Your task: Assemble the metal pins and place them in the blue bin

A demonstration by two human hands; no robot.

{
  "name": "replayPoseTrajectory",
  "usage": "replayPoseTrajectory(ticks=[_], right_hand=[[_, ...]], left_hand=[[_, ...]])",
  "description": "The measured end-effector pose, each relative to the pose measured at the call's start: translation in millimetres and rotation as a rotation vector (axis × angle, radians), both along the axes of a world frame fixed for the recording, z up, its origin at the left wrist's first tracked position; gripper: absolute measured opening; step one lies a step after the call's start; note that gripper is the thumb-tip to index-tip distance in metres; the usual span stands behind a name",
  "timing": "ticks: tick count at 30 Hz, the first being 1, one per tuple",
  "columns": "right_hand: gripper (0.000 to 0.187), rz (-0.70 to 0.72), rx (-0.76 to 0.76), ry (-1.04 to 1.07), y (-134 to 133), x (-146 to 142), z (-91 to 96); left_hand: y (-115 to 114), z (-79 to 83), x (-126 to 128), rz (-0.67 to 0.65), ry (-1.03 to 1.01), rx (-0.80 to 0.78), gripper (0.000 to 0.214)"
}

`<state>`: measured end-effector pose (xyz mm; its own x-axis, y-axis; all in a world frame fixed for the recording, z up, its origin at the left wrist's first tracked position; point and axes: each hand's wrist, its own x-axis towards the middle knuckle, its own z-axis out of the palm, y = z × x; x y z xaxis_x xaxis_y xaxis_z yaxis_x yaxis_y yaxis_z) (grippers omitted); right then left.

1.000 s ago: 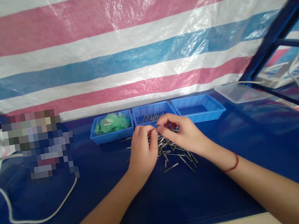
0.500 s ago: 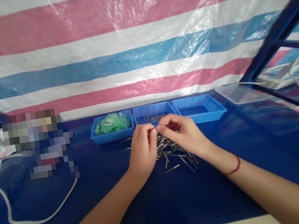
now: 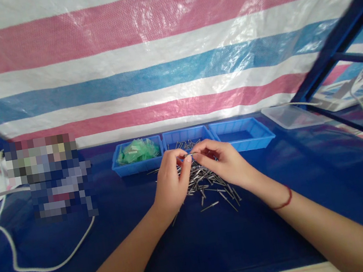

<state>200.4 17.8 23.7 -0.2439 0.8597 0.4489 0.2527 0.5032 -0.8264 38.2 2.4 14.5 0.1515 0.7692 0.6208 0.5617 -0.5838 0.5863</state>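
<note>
Thumb and fingers of my left hand (image 3: 171, 179) are pinched together on one end of a thin metal pin, which looks like a blind rivet (image 3: 190, 154). At its other end, my right hand (image 3: 225, 161) pinches with thumb and forefinger. The fingertips of both hands nearly meet. Below them a loose pile of blind rivets (image 3: 205, 176) spreads over the blue table, partly hidden by my hands. Behind my hands, the middle blue bin (image 3: 186, 134) holds several more rivets.
A left blue bin (image 3: 138, 166) contains green plastic bags (image 3: 138, 149). To the right stands another blue bin (image 3: 255, 142), with a clear plastic lid (image 3: 288, 117) beyond it. White cables (image 3: 50, 268) and a blurred-out patch lie at left. A striped sheet (image 3: 157, 75) hangs behind.
The pin between my fingertips shows more plainly now. My hands have barely moved, and the whole view has shifted slightly.
</note>
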Motion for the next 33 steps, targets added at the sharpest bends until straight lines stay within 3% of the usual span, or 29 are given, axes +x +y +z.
replayPoseTrajectory(ticks=[7, 11, 14, 17, 24, 33], right_hand=[[0.017, 0.036, 0.186, -0.165, 2, 2, -1.7], [0.022, -0.216, 0.34, -0.266, 15, 8, -8.4], [0.028, -0.411, 0.388, -0.391, 27, 17, -13.9], [0.032, -0.485, 0.369, -0.45, 31, 23, -14.0], [0.028, -0.423, 0.302, -0.354, 17, 19, -3.5], [0.016, -0.327, 0.328, -0.353, 3, 9, 3.7]], left_hand=[[-1, -1.0, 0, 0.007, -0.037, -0.006, 0.01], [0, -3.8, 1, -0.004, -0.025, -0.06, 0.027], [-2, -2.5, 1, -0.082, 0.073, -0.053, 0.02], [-7, 0.9, 3, -0.164, 0.281, -0.055, 0.014], [-16, 5.0, 5, -0.163, 0.691, -0.083, 0.012], [-18, 2.0, 3, -0.171, 0.783, -0.109, 0.015]])
